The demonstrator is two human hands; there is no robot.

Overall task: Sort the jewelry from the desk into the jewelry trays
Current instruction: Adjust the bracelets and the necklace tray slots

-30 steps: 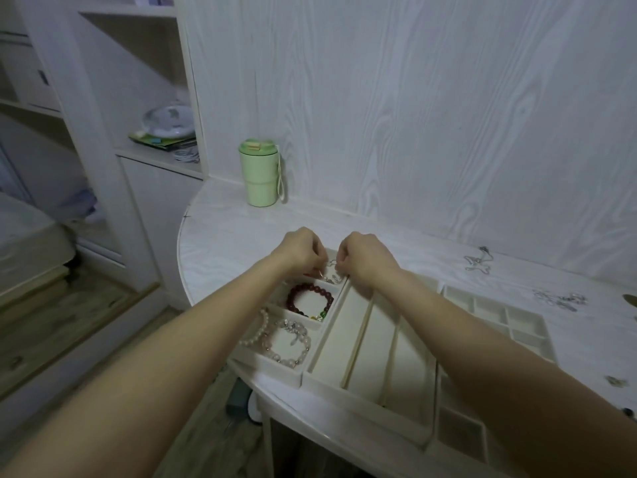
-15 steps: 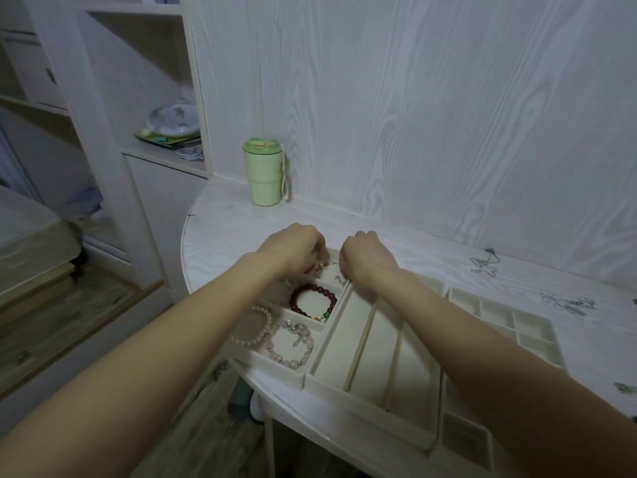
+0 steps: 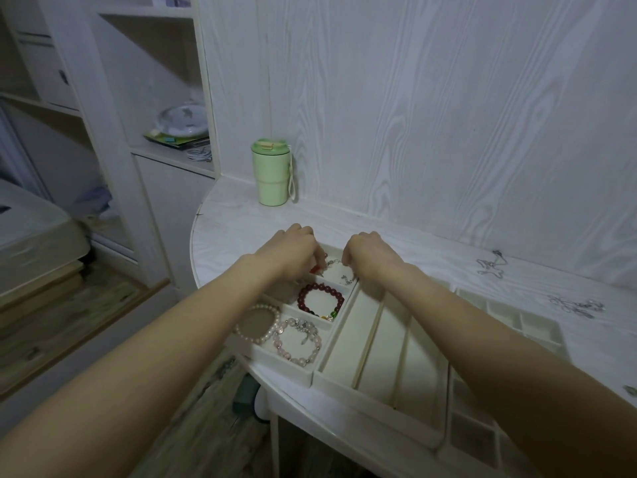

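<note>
Both my hands hover over the far compartment of the bracelet tray (image 3: pixel 275 365). My left hand (image 3: pixel 293 251) and my right hand (image 3: pixel 367 255) each pinch an end of a thin silver chain bracelet (image 3: pixel 336 262), stretched between them; its tail (image 3: pixel 348 279) lies in the compartment. Something red shows under my left fingers. A dark red bead bracelet (image 3: pixel 320 301), a pearl bracelet (image 3: pixel 260 324) and a pink bead bracelet (image 3: pixel 298 341) lie in nearer compartments. Silver chains (image 3: pixel 493 265) (image 3: pixel 577 307) lie on the desk at the right.
A long-slot tray (image 3: pixel 348 384) sits beside the bracelet tray, and small-cell trays (image 3: pixel 517 317) stand to its right. A green cup (image 3: pixel 272 175) stands at the wall. The rounded desk edge (image 3: pixel 196 270) drops off to the left, with shelves beyond.
My hands have drawn slightly apart, so the silver chain now shows stretched between them over the far compartment. The view has shifted a little.
</note>
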